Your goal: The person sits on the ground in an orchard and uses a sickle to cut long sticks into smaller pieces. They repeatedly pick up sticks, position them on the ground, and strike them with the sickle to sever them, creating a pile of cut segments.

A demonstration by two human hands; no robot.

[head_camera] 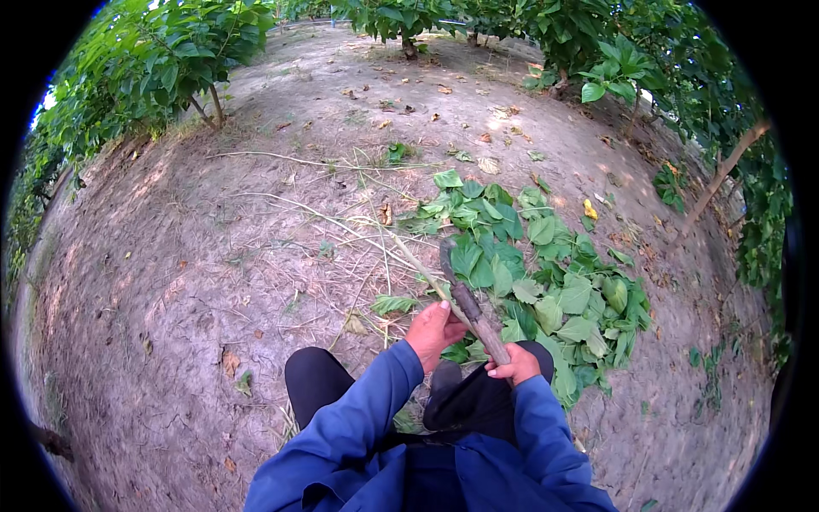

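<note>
My left hand (435, 334) grips a pale, bare plant stem (417, 265) between thumb and fingers, and the stem slants away up and to the left. In my right hand (516, 365) is the wooden handle (485, 329) of a hooked tool, probably a sickle. Its dark curved blade (446, 256) points away from me, close alongside the stem. Whether blade and stem touch, I cannot tell. A heap of picked green leaves (576, 301) covers the soil beyond and to the right of my hands.
Several thin stripped stems (313, 211) lie on the dry soil (173, 275) ahead. Leafy bushes (185, 57) stand to the far left, and more foliage (563, 32) lines the back and right. A bare slanting branch (723, 169) rises at the right. My bent knees (317, 377) frame the work.
</note>
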